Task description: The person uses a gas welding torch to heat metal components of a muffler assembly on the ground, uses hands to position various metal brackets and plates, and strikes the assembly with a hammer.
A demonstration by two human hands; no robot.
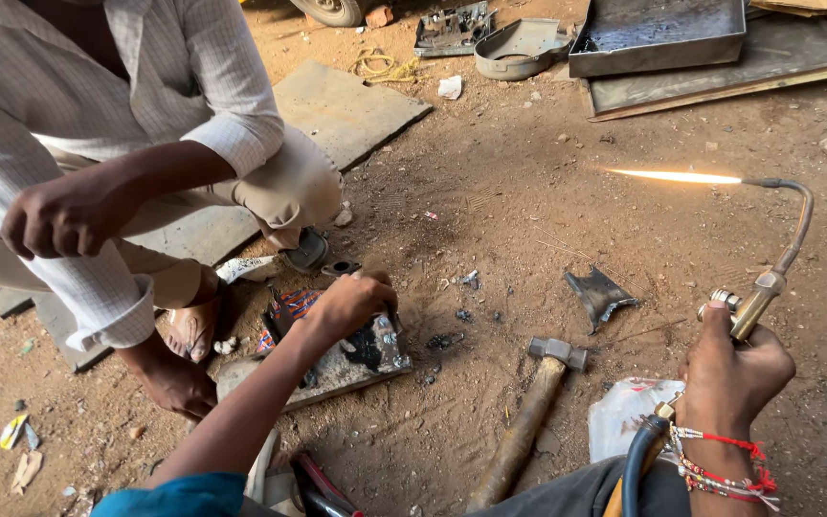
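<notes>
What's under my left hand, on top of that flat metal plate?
The left hand presses on a charred black piece lying on the metal plate. Whatever sits directly beneath the palm is covered.

Torch hose (638, 464) and squatting person (98, 144) run off frame

Right hand (731, 375) gripped round brass gas torch with curved neck (775, 266), thumb up by brass valve, black hose trailing below wrist. Narrow yellow-white flame (674, 176) jetting leftward from nozzle, over bare dirt. Left hand (348, 304) pressed on flat grey slab with blackened scrap (337, 362). Wooden-handled steel hammer (533, 407) lying on ground between both hands. Bent dark metal piece (600, 295) near hammer head. Crouching person in pale checked shirt (98, 105) opposite, forearms crossed on knees. Dark metal trays (658, 36) at far edge.
</notes>
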